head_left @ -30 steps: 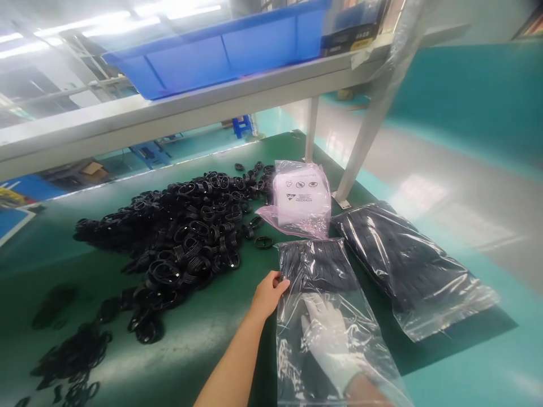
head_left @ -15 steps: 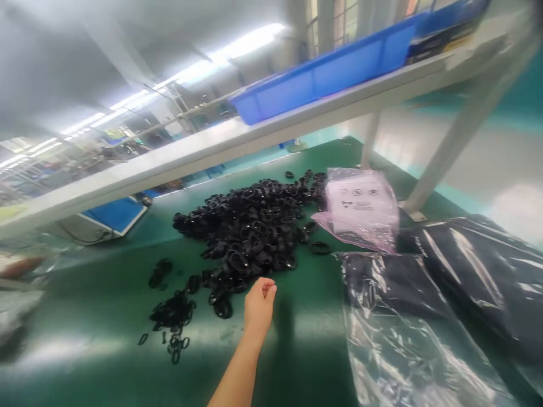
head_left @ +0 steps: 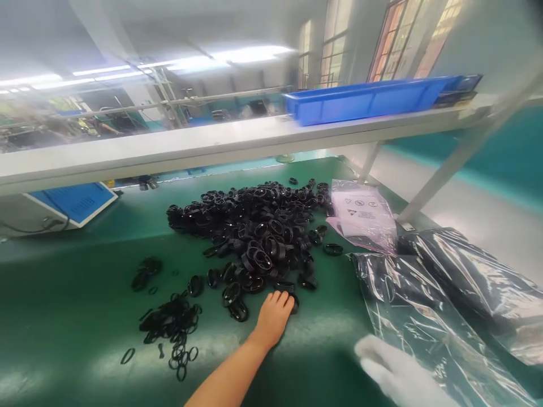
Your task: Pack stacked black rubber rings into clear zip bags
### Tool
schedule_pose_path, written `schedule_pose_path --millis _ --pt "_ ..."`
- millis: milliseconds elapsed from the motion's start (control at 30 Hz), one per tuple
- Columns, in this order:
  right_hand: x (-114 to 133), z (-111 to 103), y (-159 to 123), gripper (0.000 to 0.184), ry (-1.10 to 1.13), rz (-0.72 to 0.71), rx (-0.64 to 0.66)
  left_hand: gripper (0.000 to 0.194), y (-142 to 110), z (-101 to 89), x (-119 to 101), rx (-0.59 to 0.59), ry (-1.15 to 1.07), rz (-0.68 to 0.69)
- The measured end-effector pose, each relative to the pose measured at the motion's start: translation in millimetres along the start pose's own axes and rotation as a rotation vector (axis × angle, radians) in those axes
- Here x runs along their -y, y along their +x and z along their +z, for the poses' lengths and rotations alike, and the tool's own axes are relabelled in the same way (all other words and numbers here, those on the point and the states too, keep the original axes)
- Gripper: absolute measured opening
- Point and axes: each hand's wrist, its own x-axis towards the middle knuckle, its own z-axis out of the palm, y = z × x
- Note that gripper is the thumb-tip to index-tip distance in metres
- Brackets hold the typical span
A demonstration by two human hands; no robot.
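Landmark: one heap of black coils point(head_left: 258, 226), on the green table point(head_left: 97, 288); its coils overlap too much for me to count. My hands in view: two. My left hand point(head_left: 274, 316), bare, is at the near edge of the heap, palm down, its fingers bent and close together over one coil point(head_left: 294, 304); I cannot tell whether they grip it. My right hand point(head_left: 392, 370), in one white glove, is to the right of the heap and nearer me, beside a clear bag; it is blurred, its fingers partly curled, and I cannot tell how wide it is or whether it holds anything. Bags right of the heap: three. One pink bag point(head_left: 362, 217) with a white printed face lies nearest the heap; two clear bags point(head_left: 399, 282) with black contents lie farther right and nearer me, side by side. Single coil point(head_left: 333, 249) just right of the heap: one. Left of the heap and nearer me: one tangle of thin black rings point(head_left: 172, 322), uncountable, plus one stray ring point(head_left: 128, 355) at its left. Blue bins point(head_left: 360, 104) on the shelf point(head_left: 212, 135) beyond the heap: at least one.
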Motion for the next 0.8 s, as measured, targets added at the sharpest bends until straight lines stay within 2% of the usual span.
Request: schedule_pose_path --millis 100,167,267,300,367,500,600,700,800 --pt "12.8 41.3 34.3 0.027 0.066 -0.029 -0.039 0.049 -30.6 9.0 5.8 0.036 -0.098 -0.021" --pt "5.2 60.1 54.1 0.027 0.021 -0.023 -0.176 0.05 -44.4 6.3 9.5 0.074 -0.174 -0.095" --pt "-12.5 64.9 78.5 0.026 -0.124 -0.03 -0.479 0.038 -58.3 0.0 13.0 0.097 -0.298 -0.275" --pt "-15.7 61.6 85.3 0.027 -0.158 -0.032 -0.545 0.034 -60.7 -1.4 12.6 0.095 -0.341 -0.334" --pt "-15.6 52.6 97.2 0.03 -0.171 -0.007 -0.599 0.031 -60.1 -2.7 7.7 0.092 -0.41 -0.414" --pt "-3.1 38.4 115.2 0.044 -0.17 0.027 -0.626 0.031 -35.1 -1.6 -15.4 0.099 -0.377 -0.458" --pt "0.3 29.4 125.3 0.059 -0.238 0.072 -0.615 0.027 -11.0 -0.4 -26.8 0.177 -0.248 -0.434" --pt "-1.8 19.1 136.3 0.077 -0.173 0.191 -0.432 0.028 -5.9 -4.4 -18.5 0.262 -0.167 -0.347" --pt "-0.7 12.3 148.5 0.08 -0.079 0.174 -0.243 0.037 -19.8 -16.8 1.6 0.348 -0.143 -0.283"
